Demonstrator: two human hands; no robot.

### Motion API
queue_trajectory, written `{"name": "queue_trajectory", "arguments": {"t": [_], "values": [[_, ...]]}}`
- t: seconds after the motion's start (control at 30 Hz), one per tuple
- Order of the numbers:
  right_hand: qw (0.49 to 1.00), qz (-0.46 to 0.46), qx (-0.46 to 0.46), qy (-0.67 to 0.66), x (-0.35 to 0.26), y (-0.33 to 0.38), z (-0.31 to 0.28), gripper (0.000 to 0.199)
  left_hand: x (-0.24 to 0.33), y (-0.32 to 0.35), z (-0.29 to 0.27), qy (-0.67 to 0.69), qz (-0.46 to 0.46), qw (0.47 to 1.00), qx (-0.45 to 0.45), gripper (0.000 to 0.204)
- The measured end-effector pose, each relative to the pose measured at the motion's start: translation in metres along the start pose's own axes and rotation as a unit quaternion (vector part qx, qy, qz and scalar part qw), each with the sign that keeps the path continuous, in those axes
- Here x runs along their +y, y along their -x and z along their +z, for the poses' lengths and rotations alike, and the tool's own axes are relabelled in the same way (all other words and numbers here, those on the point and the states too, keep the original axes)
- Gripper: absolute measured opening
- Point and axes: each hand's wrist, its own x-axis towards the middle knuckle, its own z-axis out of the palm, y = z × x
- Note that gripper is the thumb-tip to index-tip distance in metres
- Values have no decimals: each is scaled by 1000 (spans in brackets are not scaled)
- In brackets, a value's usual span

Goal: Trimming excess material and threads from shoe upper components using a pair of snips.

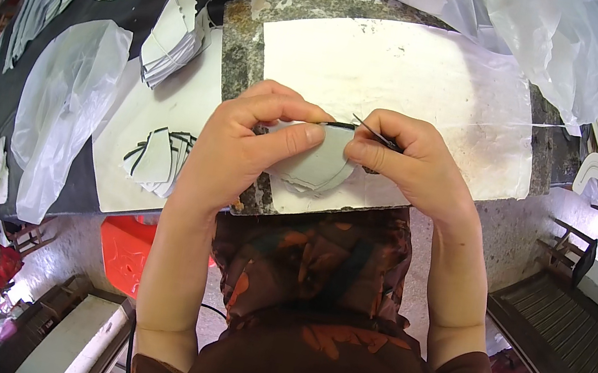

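Above the near edge of the work board, my left hand [266, 122] pinches a light grey, round-edged cut piece [333, 149] between thumb and fingers. A short black strip [339, 124] runs along its top edge. My right hand [411, 154] is closed on a thin, dark, pointed tool [378, 132], its tip up and to the left; the tool's exact kind cannot be made out. The right thumb is at the piece's right edge. More grey layers show at the piece's lower edge; whether they are held too is unclear.
A white sheet [413, 71] covers most of the stained board [241, 35]. Left of it lie black-edged grey pieces [157, 159] and a tied bundle of pieces [173, 39]. Clear plastic bags [67, 108] lie around the table. A red stool [122, 248] stands below.
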Motion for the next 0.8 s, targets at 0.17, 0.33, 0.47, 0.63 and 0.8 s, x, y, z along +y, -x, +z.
{"name": "queue_trajectory", "arguments": {"t": [0.17, 0.33, 0.47, 0.63, 0.8], "values": [[998, 19, -15, -51, -3, 1, -1, 21, 8, 11, 1, -146, 149, 978, 23, 18], [997, 38, 6, -71, 4, 1, -2, 22, -2, 26, -26, 64, 310, 947, 58, 9], [999, 26, 18, -24, 5, 5, 7, 20, 4, 64, -86, 178, 323, 927, 75, 16], [999, 36, 22, 26, -2, 4, 16, 19, 2, 88, -126, -100, 201, 929, 293, 19], [952, 27, 135, 272, -16, 11, 25, 23, -14, 81, -126, -396, 50, 879, 261, 29]]}}
